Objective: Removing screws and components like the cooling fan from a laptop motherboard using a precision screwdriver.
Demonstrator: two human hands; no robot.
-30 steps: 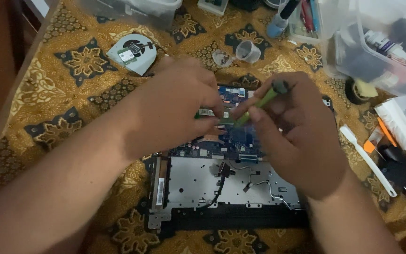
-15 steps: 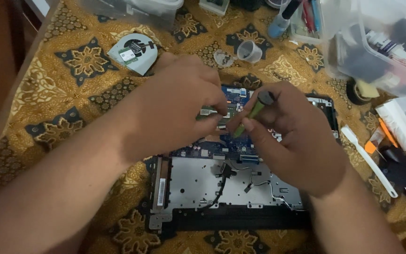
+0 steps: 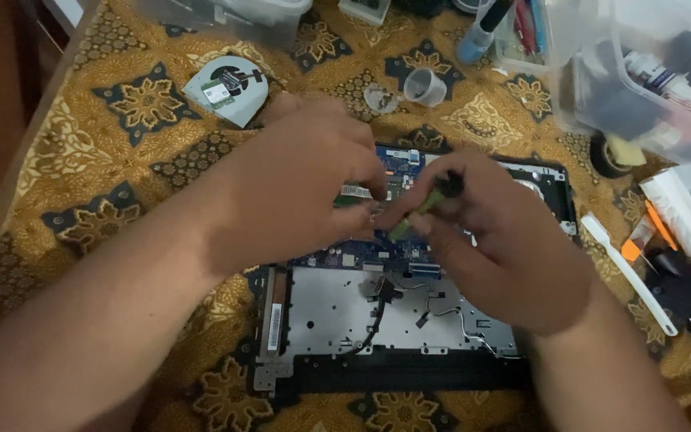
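An opened laptop base (image 3: 393, 320) lies on a gold patterned cloth, with its blue circuit board (image 3: 397, 164) exposed. My right hand (image 3: 505, 248) grips a green-handled screwdriver (image 3: 425, 204), tip pointing down-left onto the board. My left hand (image 3: 297, 188) rests over the board beside it, fingertips pinching at a small part near the screwdriver tip; what they hold is hidden. A memory stick with a white label (image 3: 355, 194) shows just under the left fingers.
A removed cooling fan (image 3: 229, 88) lies at the upper left. Two small clear cups (image 3: 425, 86) stand behind the laptop. Clear plastic bins (image 3: 641, 72) with tools sit at the upper right. A white plastic pry tool (image 3: 625, 272) and orange tools lie at the right.
My right hand has shifted left and tipped the screwdriver lower toward the board. My left hand has stayed over the board, its fingers closer to the tip.
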